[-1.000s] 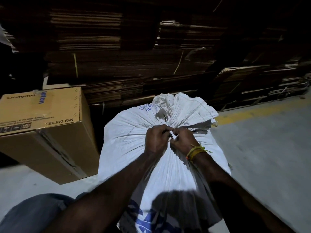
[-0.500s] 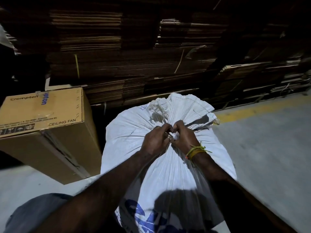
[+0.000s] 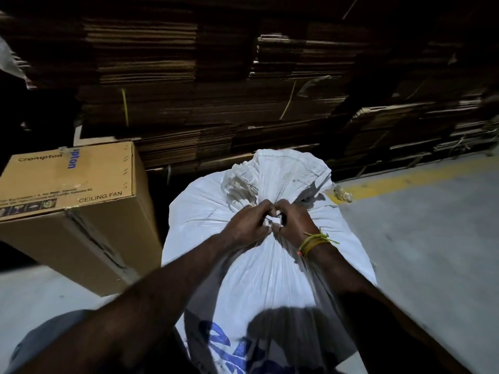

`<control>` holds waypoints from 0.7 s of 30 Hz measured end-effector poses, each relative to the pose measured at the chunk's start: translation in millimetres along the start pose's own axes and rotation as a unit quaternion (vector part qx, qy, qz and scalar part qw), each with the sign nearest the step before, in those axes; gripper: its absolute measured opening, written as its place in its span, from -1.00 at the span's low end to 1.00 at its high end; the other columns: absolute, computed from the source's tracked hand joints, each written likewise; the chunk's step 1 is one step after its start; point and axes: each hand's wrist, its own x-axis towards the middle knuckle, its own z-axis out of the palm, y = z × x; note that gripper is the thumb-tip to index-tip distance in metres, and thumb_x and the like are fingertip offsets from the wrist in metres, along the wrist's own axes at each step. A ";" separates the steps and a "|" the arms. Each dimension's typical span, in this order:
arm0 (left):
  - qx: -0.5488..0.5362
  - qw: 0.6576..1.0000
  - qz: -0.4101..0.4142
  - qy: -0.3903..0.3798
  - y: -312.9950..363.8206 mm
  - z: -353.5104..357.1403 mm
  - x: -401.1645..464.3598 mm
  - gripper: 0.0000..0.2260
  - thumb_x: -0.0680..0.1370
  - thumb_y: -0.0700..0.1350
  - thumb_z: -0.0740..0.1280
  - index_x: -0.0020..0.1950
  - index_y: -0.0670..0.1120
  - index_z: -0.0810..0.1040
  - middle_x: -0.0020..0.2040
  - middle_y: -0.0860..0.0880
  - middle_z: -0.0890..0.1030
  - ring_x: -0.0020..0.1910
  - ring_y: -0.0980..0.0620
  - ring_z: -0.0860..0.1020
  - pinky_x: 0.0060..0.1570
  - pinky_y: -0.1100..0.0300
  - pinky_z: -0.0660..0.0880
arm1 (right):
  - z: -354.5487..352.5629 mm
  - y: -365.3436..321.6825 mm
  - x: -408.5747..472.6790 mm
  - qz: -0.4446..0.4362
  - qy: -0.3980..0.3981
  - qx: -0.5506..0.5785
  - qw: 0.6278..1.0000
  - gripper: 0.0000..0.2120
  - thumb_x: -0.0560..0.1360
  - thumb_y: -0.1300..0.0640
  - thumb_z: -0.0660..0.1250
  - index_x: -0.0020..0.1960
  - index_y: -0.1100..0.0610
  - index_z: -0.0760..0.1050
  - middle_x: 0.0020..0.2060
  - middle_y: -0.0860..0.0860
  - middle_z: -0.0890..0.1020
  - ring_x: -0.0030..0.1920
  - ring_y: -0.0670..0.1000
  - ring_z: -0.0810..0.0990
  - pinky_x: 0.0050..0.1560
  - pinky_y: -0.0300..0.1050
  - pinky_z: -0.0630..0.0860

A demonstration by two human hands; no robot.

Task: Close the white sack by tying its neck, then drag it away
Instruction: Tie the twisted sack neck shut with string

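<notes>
Two forearms reach forward over a white sack standing on the floor. Left hand and right hand, knuckles together, fingers curled, pinch a tie at its gathered neck. Cardboard box left, beyond.

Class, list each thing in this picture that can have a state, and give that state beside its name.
white sack: full, neck gathered, tie unfinished
left hand: gripping the neck
right hand: gripping the neck
tie strip: pinched between both hands
cardboard box: closed, tilted
flattened cartons: stacked
</notes>
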 end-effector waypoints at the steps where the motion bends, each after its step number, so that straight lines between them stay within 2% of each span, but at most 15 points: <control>1: -0.004 0.999 -0.010 0.035 0.4 3.7 -3.2 -0.74 0.44 -0.16 0.35 0.06 0.06 0.41 -0.29 0.06 0.53 -0.33 0.08 0.44 -0.32 0.16 0.32 | 1.3 0.0 -0.3 -0.005 0.004 -0.006 1.000 -0.70 0.34 0.29 0.40 0.06 0.20 0.49 -0.26 0.10 0.59 -0.25 0.09 0.54 -0.27 -0.16 0.31; 6: -0.060 0.976 -0.036 0.206 9.3 31.9 -16.6 -0.70 0.42 -0.27 0.30 0.07 0.05 0.50 -0.09 0.15 0.53 -0.19 0.21 0.46 -0.22 0.39 0.33 | 5.3 -5.3 -0.7 -0.021 0.035 -0.016 0.999 -0.72 0.33 0.24 0.38 0.03 0.10 0.47 -0.20 0.13 0.61 -0.15 0.15 0.59 -0.21 -0.09 0.44; 8: -0.082 0.965 -0.042 0.244 7.3 38.2 -18.7 -0.68 0.44 -0.29 0.30 0.11 0.03 0.51 -0.02 0.14 0.52 -0.11 0.25 0.48 -0.15 0.34 0.37 | 5.9 -8.6 -1.8 -0.024 0.040 -0.023 0.999 -0.69 0.34 0.24 0.34 0.06 0.04 0.43 -0.18 0.09 0.60 -0.13 0.14 0.58 -0.20 -0.06 0.48; 10: -0.087 0.954 -0.044 0.282 5.0 40.9 -20.6 -0.69 0.46 -0.31 0.30 0.14 -0.02 0.49 0.08 0.06 0.51 -0.01 0.14 0.52 -0.10 0.22 0.46 | 6.7 -11.6 -4.1 -0.019 0.050 -0.022 0.998 -0.65 0.34 0.25 0.28 0.08 0.01 0.38 -0.19 0.01 0.55 -0.13 0.13 0.58 -0.21 0.02 0.53; 12: -0.089 0.944 -0.055 0.313 4.9 43.0 -20.6 -0.68 0.44 -0.34 0.31 0.12 -0.05 0.50 0.08 0.01 0.52 0.00 0.06 0.53 -0.08 0.14 0.52 | 7.9 -13.9 -7.0 -0.010 0.067 -0.007 0.998 -0.65 0.32 0.27 0.24 0.07 0.03 0.37 -0.21 -0.05 0.49 -0.15 0.13 0.56 -0.22 0.03 0.52; 17: -0.090 0.930 -0.111 0.338 -0.9 41.2 -17.5 -0.81 0.45 -0.26 0.39 0.01 -0.05 0.60 -0.09 0.04 0.64 -0.12 0.06 0.59 -0.10 0.07 0.55 | 8.7 -11.1 -15.1 -0.046 0.059 0.016 0.997 -0.79 0.35 0.21 0.30 -0.04 0.06 0.42 -0.13 0.06 0.52 -0.10 0.13 0.53 -0.18 0.01 0.47; 19: -0.092 0.932 -0.127 0.327 -7.5 39.7 -17.7 -0.80 0.42 -0.26 0.40 0.01 -0.07 0.66 -0.10 0.00 0.69 -0.11 0.03 0.64 -0.07 0.07 0.57 | 6.8 -6.4 -16.9 -0.052 0.039 0.007 0.998 -0.81 0.37 0.18 0.35 -0.02 0.10 0.48 -0.09 0.07 0.54 -0.06 0.12 0.53 -0.15 0.00 0.47; 21: -0.083 0.943 -0.139 0.292 -9.6 31.3 -16.0 -0.77 0.37 -0.26 0.40 -0.01 -0.09 0.71 -0.12 -0.03 0.72 -0.11 0.01 0.66 -0.05 0.08 0.58 | 5.6 -1.3 -17.7 -0.047 0.021 0.003 0.999 -0.80 0.39 0.07 0.30 -0.01 0.10 0.52 -0.09 0.08 0.57 -0.04 0.13 0.54 -0.13 0.00 0.46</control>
